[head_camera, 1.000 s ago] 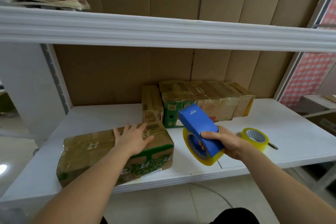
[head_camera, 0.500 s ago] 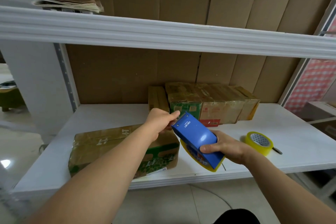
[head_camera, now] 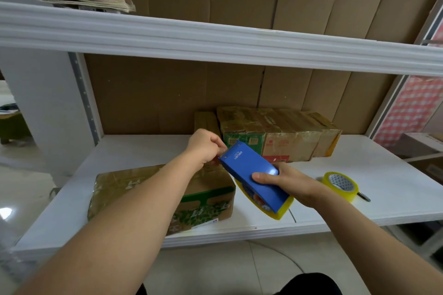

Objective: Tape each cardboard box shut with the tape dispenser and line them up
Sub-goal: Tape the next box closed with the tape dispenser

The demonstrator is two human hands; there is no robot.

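Note:
A blue tape dispenser (head_camera: 254,175) with a yellow roll is held in the air above the white shelf (head_camera: 383,194). My right hand (head_camera: 285,183) grips its rear end. My left hand (head_camera: 206,146) pinches at the dispenser's front tip, fingers curled; the tape end itself is too small to make out. Below my left forearm lies a brown cardboard box with green print (head_camera: 208,201), wrapped in tape. A row of taped boxes (head_camera: 275,132) stands against the cardboard back wall.
A spare yellow tape roll (head_camera: 340,184) lies on the shelf at the right, a small dark tool (head_camera: 364,197) beside it. An upper white shelf (head_camera: 215,38) overhangs, with a stack of papers (head_camera: 88,2) on it. A metal upright (head_camera: 79,93) stands at the left.
My left hand left the top of the front box and rose to the dispenser's front tip. The dispenser tilted flatter in my right hand. The view shifted slightly left.

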